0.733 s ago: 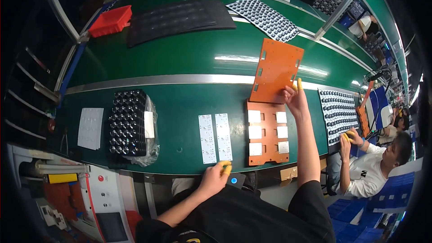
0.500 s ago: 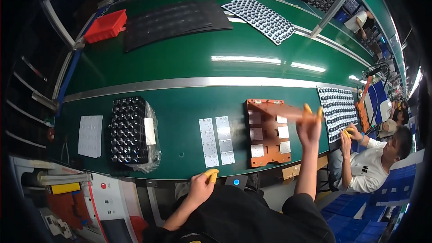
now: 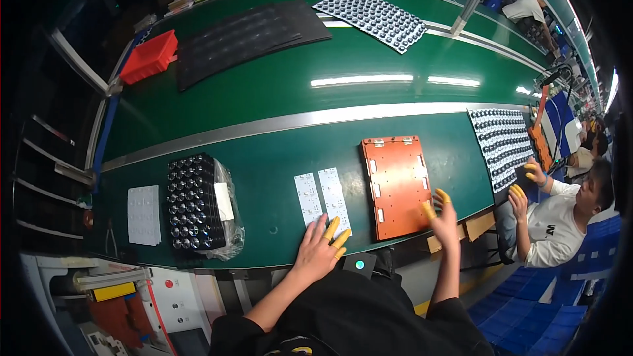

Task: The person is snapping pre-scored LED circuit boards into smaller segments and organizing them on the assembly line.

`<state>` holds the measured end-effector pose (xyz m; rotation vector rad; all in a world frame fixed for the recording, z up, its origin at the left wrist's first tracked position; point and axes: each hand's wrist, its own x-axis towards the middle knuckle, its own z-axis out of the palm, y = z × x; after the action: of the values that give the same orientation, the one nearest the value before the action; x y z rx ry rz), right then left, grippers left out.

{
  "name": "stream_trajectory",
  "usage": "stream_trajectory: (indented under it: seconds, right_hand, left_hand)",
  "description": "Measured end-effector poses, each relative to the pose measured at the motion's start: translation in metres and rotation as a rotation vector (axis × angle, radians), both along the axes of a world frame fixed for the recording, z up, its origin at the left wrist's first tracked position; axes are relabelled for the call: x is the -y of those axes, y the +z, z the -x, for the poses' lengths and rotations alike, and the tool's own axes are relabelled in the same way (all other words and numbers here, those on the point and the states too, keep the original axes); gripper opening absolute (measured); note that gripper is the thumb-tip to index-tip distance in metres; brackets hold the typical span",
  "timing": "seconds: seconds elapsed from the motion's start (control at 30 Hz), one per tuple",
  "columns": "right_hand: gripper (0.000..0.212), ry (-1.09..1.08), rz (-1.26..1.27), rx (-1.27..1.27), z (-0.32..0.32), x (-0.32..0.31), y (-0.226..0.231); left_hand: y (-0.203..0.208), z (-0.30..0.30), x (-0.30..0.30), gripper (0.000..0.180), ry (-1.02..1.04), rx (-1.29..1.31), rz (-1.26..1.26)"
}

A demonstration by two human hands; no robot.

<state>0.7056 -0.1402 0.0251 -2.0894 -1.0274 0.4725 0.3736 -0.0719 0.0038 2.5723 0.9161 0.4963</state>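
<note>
Two narrow white circuit board strips [image 3: 307, 192] lie side by side on the green bench. Over their near ends is my left hand [image 3: 321, 248], fingers spread, with yellow finger cots on some fingertips; whether it presses on the boards I cannot tell. To the right of the strips sits an orange hinged fixture [image 3: 399, 188], its lid down and hinges at the far edge. My right hand [image 3: 443, 217], also in yellow finger cots, is at the fixture's near right edge with its fingers apart. The fixture's inside is hidden under the lid.
Left of the boards stand a stack of black trays with shiny domed parts [image 3: 191, 204] and white sheets [image 3: 144, 214]. Farther back are a red bin [image 3: 150, 57], black sheets [image 3: 244, 43] and a lens panel [image 3: 372, 16]. At right, a co-worker [image 3: 557, 224] sits by another panel [image 3: 500, 142].
The fixture's lid, raised and blurred under my right hand before, is now down over the boards inside. My right hand has come nearer. My left hand has moved from the bench edge onto the strips.
</note>
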Motion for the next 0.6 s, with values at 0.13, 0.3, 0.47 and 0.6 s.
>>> stream_trajectory:
  seconds: [0.13, 0.3, 0.47, 0.6]
  right_hand:
    - [0.082, 0.308, 0.018, 0.559, 0.094, -0.041, 0.016]
    - [0.073, 0.341, 0.194, 0.580, 0.117, -0.060, 0.004]
    - [0.074, 0.327, 0.167, 0.598, 0.102, -0.060, 0.001]
    - [0.074, 0.270, 0.251, 0.685, 0.062, -0.060, -0.006]
  left_hand:
    - [-0.007, 0.011, 0.005, 0.040, 0.052, -0.087, 0.019]
    - [-0.011, 0.026, 0.005, 0.039, 0.087, -0.103, 0.031]
    - [-0.005, 0.052, -0.004, 0.039, 0.126, -0.152, 0.038]
    - [-0.010, 0.068, -0.014, 0.038, 0.145, -0.144, 0.031]
